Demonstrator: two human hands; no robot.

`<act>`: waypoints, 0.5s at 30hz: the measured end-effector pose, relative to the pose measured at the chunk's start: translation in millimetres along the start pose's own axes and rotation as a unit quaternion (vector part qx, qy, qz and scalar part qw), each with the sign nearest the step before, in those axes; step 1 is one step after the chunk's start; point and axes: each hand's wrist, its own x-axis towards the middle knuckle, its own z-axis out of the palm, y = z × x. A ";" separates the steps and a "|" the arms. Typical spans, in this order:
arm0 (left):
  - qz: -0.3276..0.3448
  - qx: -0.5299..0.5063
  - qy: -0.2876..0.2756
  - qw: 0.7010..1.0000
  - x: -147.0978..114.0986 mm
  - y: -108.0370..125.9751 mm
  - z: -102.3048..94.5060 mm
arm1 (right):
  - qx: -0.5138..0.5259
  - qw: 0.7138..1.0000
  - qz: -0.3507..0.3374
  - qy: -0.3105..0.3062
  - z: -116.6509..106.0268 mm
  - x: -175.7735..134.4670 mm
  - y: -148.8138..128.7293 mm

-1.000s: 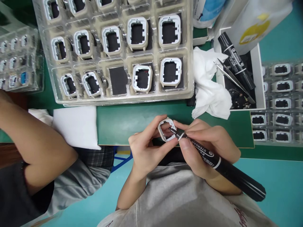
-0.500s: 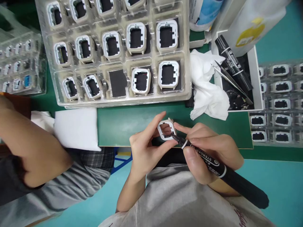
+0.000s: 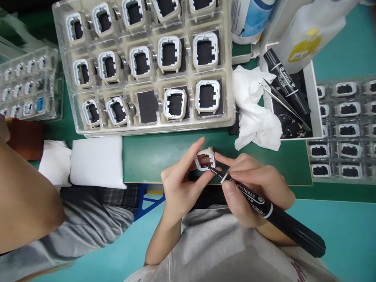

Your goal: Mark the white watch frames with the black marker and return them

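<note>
Between thumb and fingers, my left hand (image 3: 183, 178) holds a small beige-and-white watch case frame (image 3: 205, 168) over the table's front edge. My right hand (image 3: 258, 186) grips a black marker pen (image 3: 282, 223), its tip against the lower inner rim of the frame. The right index finger reaches to the frame's right side. Beyond my hands is a clear plastic tray (image 3: 152, 129) with similar frames in its pockets. One front-row pocket shows only a dark foam pad (image 3: 147, 107).
A crumpled white tissue (image 3: 255, 113) lies by a white box (image 3: 316, 98) holding tweezers (image 3: 286, 105) and another black marker (image 3: 286, 78). Bottles stand behind. More trays of frames (image 3: 348, 130) flank both sides. At left are a co-worker's arm (image 3: 26, 203) and a folded white cloth (image 3: 96, 162).
The marker tip has shifted slightly left along the frame's lower rim, my right hand moving with it. The frame tilts a little more. The co-worker's arm has moved left; the view has shifted slightly.
</note>
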 end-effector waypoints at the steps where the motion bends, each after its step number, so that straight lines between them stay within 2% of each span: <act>1: 0.005 0.008 0.004 1.000 0.3 0.3 0.6 | -0.006 1.000 0.004 0.005 1.5 -0.4 -0.8; 11: 0.047 0.056 0.031 0.997 -1.9 -0.7 3.9 | -0.049 0.998 0.020 0.013 7.4 1.7 -4.8; 15: 0.078 0.081 0.022 0.993 4.2 6.5 1.4 | -0.029 0.996 0.045 0.070 7.7 -13.0 -1.1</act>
